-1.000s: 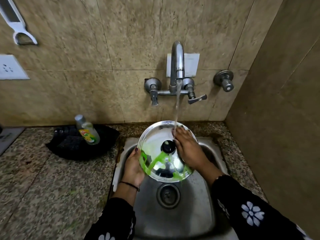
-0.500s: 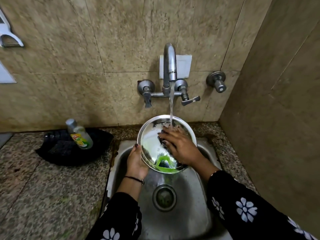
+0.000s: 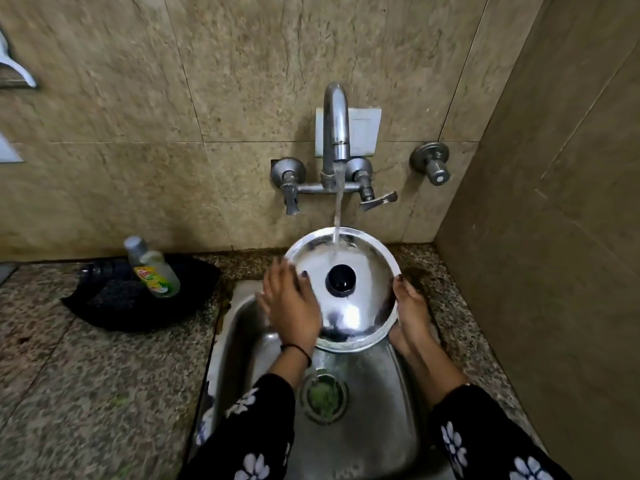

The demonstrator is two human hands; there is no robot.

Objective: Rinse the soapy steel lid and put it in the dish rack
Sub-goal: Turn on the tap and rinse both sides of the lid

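Note:
The round steel lid [image 3: 360, 306] with a black knob [image 3: 340, 279] is held tilted over the sink [image 3: 374, 427], its top face towards me. Water from the tap [image 3: 335, 126] falls onto its upper part. My right hand [image 3: 410, 311] grips the lid's right rim from below. My left hand [image 3: 292, 303] lies flat with spread fingers on the lid's left side. No green soap shows on the lid. No dish rack is in view.
A dish-soap bottle [image 3: 152, 268] lies on a black cloth [image 3: 138, 299] on the granite counter [image 3: 86, 375] to the left. Green residue sits in the drain [image 3: 323, 396]. A tiled wall closes off the right side. A valve knob [image 3: 433, 164] juts out at the right.
The green soap on the lid has washed off. My right hand left the lid's face and took its right rim; my left hand moved from the left rim onto the face.

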